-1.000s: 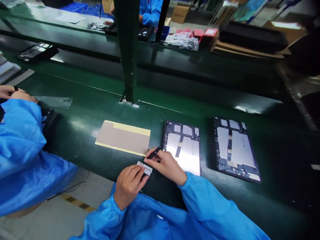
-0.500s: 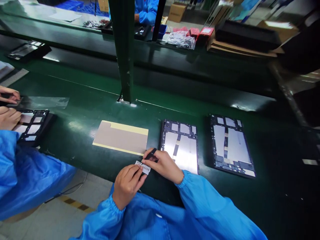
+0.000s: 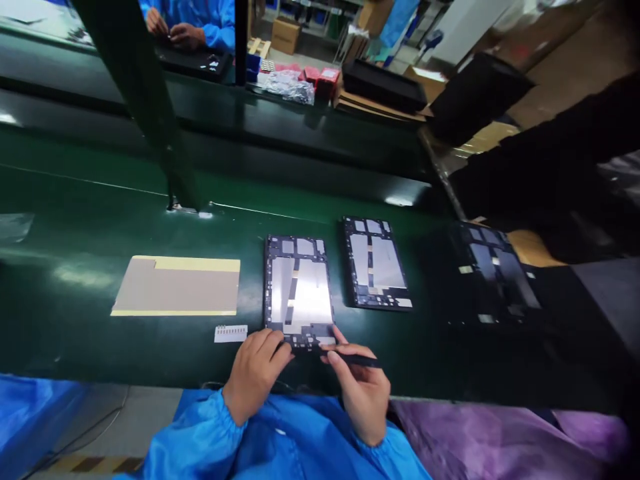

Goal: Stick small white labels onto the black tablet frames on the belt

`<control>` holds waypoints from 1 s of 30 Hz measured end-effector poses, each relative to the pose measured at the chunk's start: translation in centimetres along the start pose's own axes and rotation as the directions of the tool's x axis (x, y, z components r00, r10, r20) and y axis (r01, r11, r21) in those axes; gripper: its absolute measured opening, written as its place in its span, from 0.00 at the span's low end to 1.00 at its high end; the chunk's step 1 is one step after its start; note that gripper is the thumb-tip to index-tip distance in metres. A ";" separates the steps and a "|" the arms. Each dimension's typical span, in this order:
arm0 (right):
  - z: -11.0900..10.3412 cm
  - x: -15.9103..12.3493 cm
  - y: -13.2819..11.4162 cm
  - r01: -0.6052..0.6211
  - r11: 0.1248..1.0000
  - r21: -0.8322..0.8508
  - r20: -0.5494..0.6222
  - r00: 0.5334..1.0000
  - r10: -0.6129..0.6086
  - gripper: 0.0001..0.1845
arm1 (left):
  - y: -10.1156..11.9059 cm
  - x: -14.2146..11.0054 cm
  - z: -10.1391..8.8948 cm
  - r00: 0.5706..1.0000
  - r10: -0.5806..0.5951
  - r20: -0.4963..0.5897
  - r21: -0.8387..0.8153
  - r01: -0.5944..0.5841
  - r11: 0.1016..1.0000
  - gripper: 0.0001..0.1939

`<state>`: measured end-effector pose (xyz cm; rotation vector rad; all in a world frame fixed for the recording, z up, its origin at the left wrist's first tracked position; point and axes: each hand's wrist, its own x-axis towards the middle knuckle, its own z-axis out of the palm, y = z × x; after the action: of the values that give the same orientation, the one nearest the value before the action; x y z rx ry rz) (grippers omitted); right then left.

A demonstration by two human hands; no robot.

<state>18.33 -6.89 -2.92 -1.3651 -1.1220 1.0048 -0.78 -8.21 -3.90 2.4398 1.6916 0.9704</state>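
Tool (image 3: pixel 364 361), black, slender, pinched in right hand (image 3: pixel 367 390), apparently works the near end of a black-framed silver panel (image 3: pixel 311 297), next needing steadiness; left hand (image 3: pixel 254 363) half-curled, hold unclear.

One head-worn camera faces forward and down from close above the hands (image 3: pixel 257 367) and bench (image 3: pixel 80 353).

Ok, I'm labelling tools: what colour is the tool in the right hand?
Black; the head view shows the tool in the right hand.
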 end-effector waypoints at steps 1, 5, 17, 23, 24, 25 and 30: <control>0.1 -0.2 0.7 0.027 0.999 -0.016 -0.013 1.000 -0.027 0.09 | 0.0 0.4 0.4 1.000 -0.001 0.000 0.010 0.001 1.000 0.02; 1.1 0.3 2.7 0.109 0.992 -0.057 -0.081 0.990 -0.113 0.07 | 0.2 1.4 1.1 1.000 -0.023 -0.019 0.044 0.024 0.999 0.03; 1.5 0.9 3.8 0.128 0.980 -0.153 -0.070 0.988 -0.140 0.07 | 0.3 1.7 1.0 1.000 -0.019 -0.017 0.049 0.020 0.999 0.02; 1.5 1.0 3.6 0.147 0.971 -0.187 -0.042 0.987 -0.157 0.05 | 0.3 1.7 1.0 0.999 -0.031 -0.022 0.034 0.031 0.999 0.02; 1.5 1.0 3.5 0.137 0.972 -0.190 -0.043 0.988 -0.148 0.06 | 0.2 1.7 1.1 0.999 -0.033 -0.016 0.033 0.033 0.999 0.02; 1.5 1.0 3.5 0.126 0.973 -0.192 -0.044 0.990 -0.137 0.06 | 0.2 1.6 1.1 0.999 -0.036 -0.011 0.033 0.037 0.999 0.02; 1.4 0.9 3.7 0.095 0.978 -0.185 -0.047 0.993 -0.106 0.08 | 0.2 1.5 1.1 0.999 -0.038 0.001 0.034 0.038 0.999 0.02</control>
<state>17.55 -5.72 -6.76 -1.4571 -1.2519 0.8011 0.28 -6.61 -3.99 2.4181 1.7618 0.9435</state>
